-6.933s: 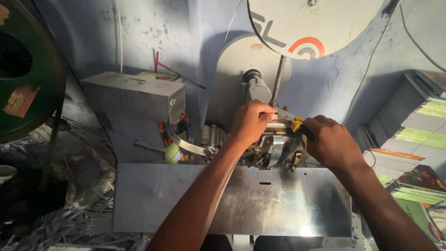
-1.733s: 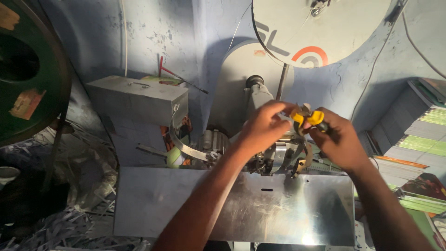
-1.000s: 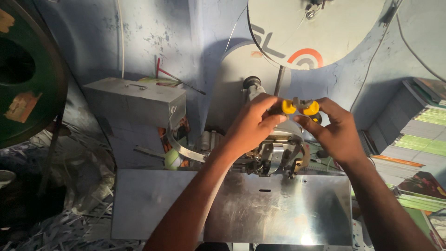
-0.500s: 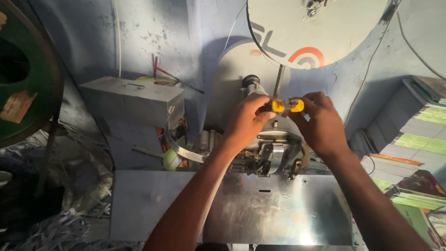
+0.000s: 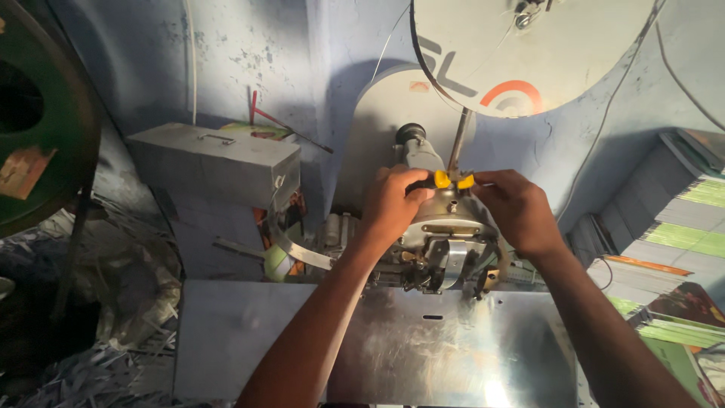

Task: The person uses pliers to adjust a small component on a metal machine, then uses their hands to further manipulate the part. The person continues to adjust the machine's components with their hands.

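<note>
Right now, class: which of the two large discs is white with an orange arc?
The upper-right disc above the machine; the left-edge disc is dark green, without an arc.

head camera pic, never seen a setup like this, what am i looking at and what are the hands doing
This is one picture, taken from a camera on the person's head, looking down along both arms. The left hand and right hand meet on top of a small metal machine, pinching a small yellow part between their fingertips. Whether it is a tool or a part of the machine, I cannot tell. The machine stands at the back of a shiny steel plate. Above it hangs a big white disc. A grey metal box stands to the left, with paper shreds on the floor below it. Stacks of printed sheets lie to the right.
</note>
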